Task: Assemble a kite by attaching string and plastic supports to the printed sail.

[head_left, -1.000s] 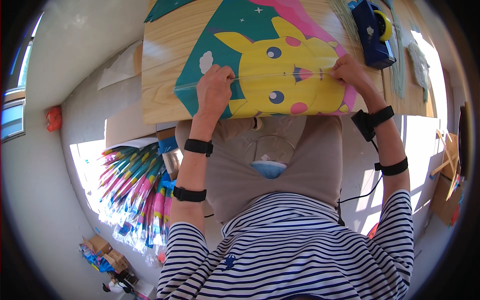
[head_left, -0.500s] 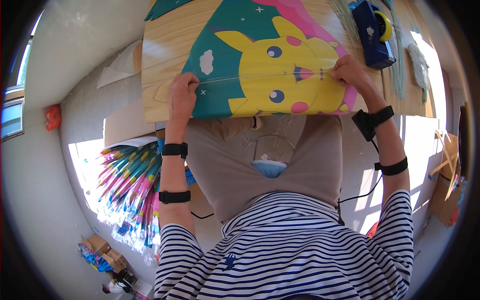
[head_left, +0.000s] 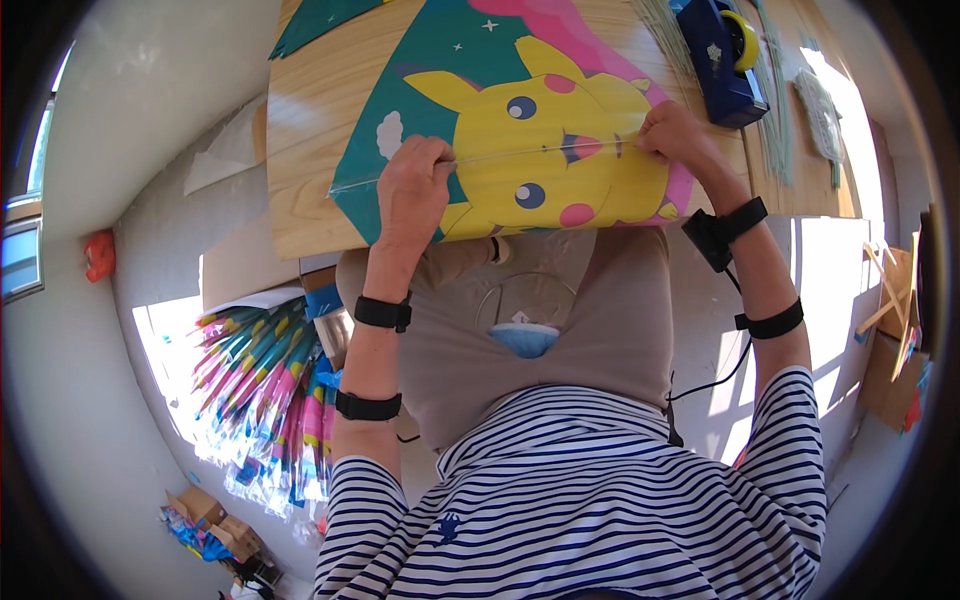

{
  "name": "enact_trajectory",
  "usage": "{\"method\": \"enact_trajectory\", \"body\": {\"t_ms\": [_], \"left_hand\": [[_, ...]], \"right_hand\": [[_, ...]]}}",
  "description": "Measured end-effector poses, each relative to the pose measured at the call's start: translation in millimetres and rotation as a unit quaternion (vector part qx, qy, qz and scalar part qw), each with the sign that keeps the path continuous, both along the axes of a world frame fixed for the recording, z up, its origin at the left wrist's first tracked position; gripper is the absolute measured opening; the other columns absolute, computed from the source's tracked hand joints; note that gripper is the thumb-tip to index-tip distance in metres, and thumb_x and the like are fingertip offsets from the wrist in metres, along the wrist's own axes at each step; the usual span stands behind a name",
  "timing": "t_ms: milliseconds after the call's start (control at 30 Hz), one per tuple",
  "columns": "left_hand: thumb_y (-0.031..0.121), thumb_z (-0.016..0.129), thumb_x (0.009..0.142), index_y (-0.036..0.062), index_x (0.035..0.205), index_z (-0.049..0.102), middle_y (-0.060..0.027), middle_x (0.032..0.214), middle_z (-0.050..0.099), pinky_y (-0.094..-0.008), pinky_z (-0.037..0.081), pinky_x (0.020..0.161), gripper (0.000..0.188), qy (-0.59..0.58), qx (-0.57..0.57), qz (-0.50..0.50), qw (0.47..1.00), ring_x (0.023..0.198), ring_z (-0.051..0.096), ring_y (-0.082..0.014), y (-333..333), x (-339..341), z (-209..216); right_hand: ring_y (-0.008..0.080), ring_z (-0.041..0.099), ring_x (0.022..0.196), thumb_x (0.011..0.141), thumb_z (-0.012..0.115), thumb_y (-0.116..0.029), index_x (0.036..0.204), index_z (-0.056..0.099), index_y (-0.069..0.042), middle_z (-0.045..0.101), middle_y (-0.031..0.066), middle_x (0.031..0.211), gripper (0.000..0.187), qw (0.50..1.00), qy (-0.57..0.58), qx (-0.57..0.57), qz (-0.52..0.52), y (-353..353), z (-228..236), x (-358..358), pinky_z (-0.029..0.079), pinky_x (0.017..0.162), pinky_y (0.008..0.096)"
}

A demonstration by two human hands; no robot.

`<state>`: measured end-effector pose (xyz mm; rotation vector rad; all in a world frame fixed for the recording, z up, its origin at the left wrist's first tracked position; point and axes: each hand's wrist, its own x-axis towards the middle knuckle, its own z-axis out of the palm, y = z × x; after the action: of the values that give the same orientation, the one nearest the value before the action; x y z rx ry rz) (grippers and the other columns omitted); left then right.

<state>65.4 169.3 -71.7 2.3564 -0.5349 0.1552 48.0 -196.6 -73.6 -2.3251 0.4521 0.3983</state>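
A kite-shaped printed sheet (head_left: pixel 560 120) lies on the wooden table, green and pink with a yellow cartoon animal turned sideways. Across it runs a thin pale strip (head_left: pixel 520 154), from the sheet's left corner to its right side; rod or tape, I cannot tell which. My left hand (head_left: pixel 415 190) is closed, with curled fingers on the strip near the animal's left edge. My right hand (head_left: pixel 680 140) pinches at the strip's right end beside the pink border. The fingertips of both hands are partly hidden.
A dark blue tape dispenser (head_left: pixel 720 70) with a yellow roll stands at the far right. Thin pale rods (head_left: pixel 775 140) lie beside it, near a clear packet (head_left: pixel 820 115). Another green sheet (head_left: pixel 320 20) lies far left. Folded colourful packages (head_left: pixel 265 390) are heaped below the table's left.
My left hand has slid right along the strip from the sheet's left corner, leaving the strip's left end uncovered. My right hand keeps its place on the sheet. The whole view has shifted slightly.
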Motion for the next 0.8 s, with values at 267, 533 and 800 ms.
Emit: {"method": "enact_trajectory", "body": {"t_ms": [267, 533, 800], "left_hand": [[0.002, 0.065, 0.080, 0.0029, 0.084, 0.064, -0.0115, 0.083, 0.061, -0.0385, 0.048, 0.070, 0.004, -0.018, 0.008, -0.061, 0.998, 0.080, 0.061, -0.0308, -59.7, 1.6, -15.9], [0.002, 0.066, 0.079, 0.0037, 0.084, 0.065, -0.0111, 0.084, 0.060, -0.0390, 0.048, 0.069, 0.006, -0.023, 0.021, -0.076, 0.997, 0.080, 0.061, -0.0313, -69.5, -5.6, -2.6], [0.006, 0.072, 0.076, 0.0018, 0.104, 0.063, -0.0122, 0.110, 0.061, -0.0413, 0.046, 0.083, 0.029, -0.059, 0.016, -0.187, 0.980, 0.099, 0.057, -0.0308, -115.8, -79.8, -4.1]], "right_hand": [[0.0248, 0.062, 0.050, 0.062, 0.063, -0.009, 0.055, 0.059, 0.003, 0.059, 0.0137, 0.051, 0.015, 1.000, -0.003, 0.002, 0.023, -3.1, -1.7, 0.2, 0.047, 0.049, 0.0354], [0.0251, 0.062, 0.051, 0.064, 0.066, -0.012, 0.056, 0.060, 0.003, 0.060, 0.0132, 0.053, 0.018, 0.999, -0.008, 0.017, 0.027, -1.7, 5.7, -0.7, 0.048, 0.051, 0.0369], [0.0143, 0.054, 0.049, 0.071, 0.067, -0.010, 0.063, 0.060, 0.002, 0.057, 0.0064, 0.055, 0.016, 0.997, 0.023, 0.015, 0.078, -1.9, 17.7, 5.1, 0.042, 0.047, 0.0298]]}}
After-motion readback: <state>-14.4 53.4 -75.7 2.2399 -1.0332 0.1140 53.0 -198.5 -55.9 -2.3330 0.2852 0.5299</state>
